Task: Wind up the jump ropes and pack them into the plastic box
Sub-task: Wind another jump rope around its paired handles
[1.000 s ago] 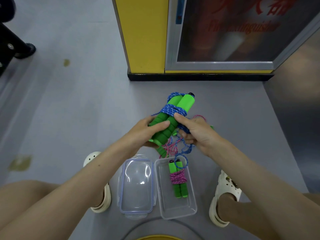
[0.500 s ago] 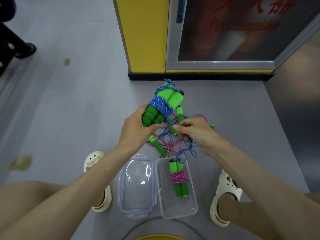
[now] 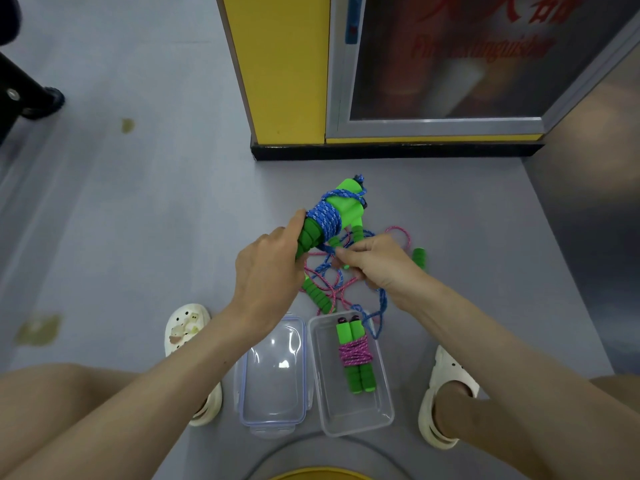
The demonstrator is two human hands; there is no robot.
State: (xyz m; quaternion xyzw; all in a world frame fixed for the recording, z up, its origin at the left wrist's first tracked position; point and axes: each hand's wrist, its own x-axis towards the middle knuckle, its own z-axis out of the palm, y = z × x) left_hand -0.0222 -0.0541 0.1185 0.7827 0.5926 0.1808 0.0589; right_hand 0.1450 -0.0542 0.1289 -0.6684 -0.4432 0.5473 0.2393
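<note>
My left hand [image 3: 270, 268] grips the lower end of a pair of green foam handles [image 3: 346, 202] with blue rope [image 3: 325, 218] wound round their middle. My right hand [image 3: 377, 265] pinches the loose blue rope just right of the bundle; the tail hangs down to the box. A pink jump rope [image 3: 329, 285] with green handles lies tangled on the floor beneath my hands. The clear plastic box [image 3: 377, 414] sits between my feet and holds a wound rope [image 3: 355, 353] with pink cord round green handles.
The box's clear lid [image 3: 273, 372] with a blue rim lies left of the box. My white clogs [image 3: 183, 327] [image 3: 446, 386] flank them. A yellow-framed cabinet [image 3: 287, 71] with a black base stands ahead. A black object [image 3: 24, 95] sits far left.
The blue-wound handle bundle rose and tilted up and away. My right hand let go of the bundle and now pinches the loose blue rope beside it.
</note>
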